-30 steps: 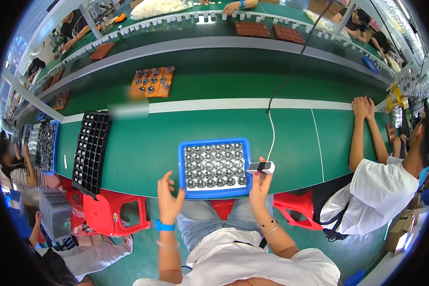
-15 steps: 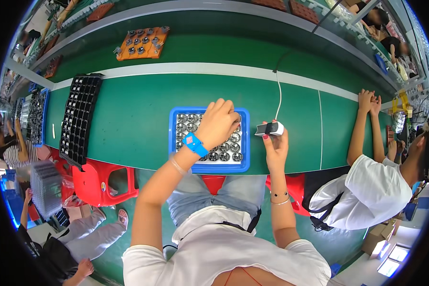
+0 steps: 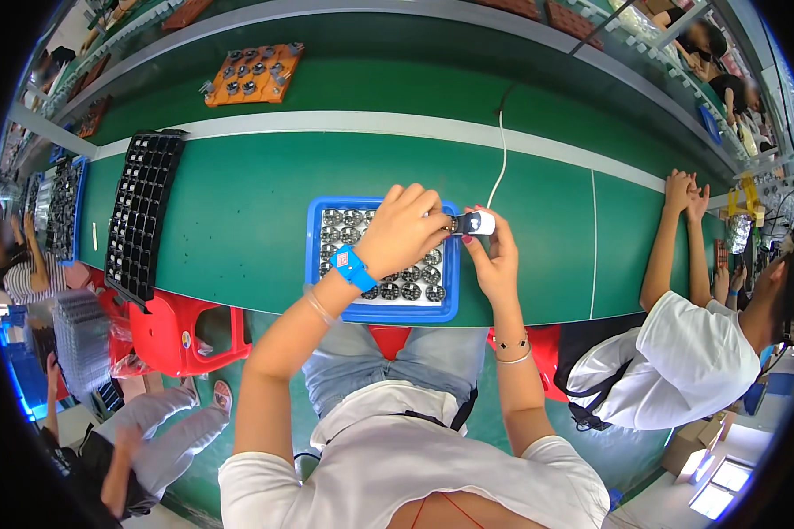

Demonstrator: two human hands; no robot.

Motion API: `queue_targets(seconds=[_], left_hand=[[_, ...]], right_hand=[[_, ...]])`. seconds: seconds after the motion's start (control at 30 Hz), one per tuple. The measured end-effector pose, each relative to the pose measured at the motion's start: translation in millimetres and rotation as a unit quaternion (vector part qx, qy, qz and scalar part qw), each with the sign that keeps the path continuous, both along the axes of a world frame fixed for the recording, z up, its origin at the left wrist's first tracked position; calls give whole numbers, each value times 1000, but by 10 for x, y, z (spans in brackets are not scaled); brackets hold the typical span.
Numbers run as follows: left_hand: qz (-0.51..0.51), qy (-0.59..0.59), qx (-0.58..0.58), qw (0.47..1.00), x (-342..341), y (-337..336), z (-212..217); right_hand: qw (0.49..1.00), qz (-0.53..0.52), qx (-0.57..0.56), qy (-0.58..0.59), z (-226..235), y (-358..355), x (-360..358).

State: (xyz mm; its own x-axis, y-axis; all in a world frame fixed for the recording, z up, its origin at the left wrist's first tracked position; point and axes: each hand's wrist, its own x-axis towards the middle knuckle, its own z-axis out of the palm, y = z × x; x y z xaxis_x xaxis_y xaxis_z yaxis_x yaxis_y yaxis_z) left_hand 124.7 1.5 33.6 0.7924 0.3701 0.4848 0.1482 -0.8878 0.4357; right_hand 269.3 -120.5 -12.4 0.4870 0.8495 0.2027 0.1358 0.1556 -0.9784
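White plastic with a black band, the corded handheld device [image 3: 478,223] sits between the 2 hands, above the right rim of the blue tray [image 3: 314,264]. Its long axis runs roughly left to right, with its dark end toward the left hand [image 3: 399,231] and its white end in the right hand [image 3: 500,264], which grips it between thumb and fingers. The left hand reaches across the tray, over the rows of round metal parts [image 3: 410,291], its bent fingertips right beside the dark end; whether they pinch 1 of those parts, or touch the device, I cannot tell. The white cable [image 3: 505,163] leads away toward the table's far side.
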Motion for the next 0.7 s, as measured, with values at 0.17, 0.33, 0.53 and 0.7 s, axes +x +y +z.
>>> queue_targets(seconds=[0.17,0.33,0.53,0.7], left_hand=[[22,25,5,999,42,45,-5],[36,96,28,994,11,98,-106],[34,58,-34,997,-93,-8,18],[-6,82,6,997,-153,-59,-60]], right_hand=[[992,-54,54,102,-89,-30,-54],[988,-88,63,108,59,-117,-20],[995,-37,42,87,28,-198,-37],[996,5,-16,-87,91,-190,-36]])
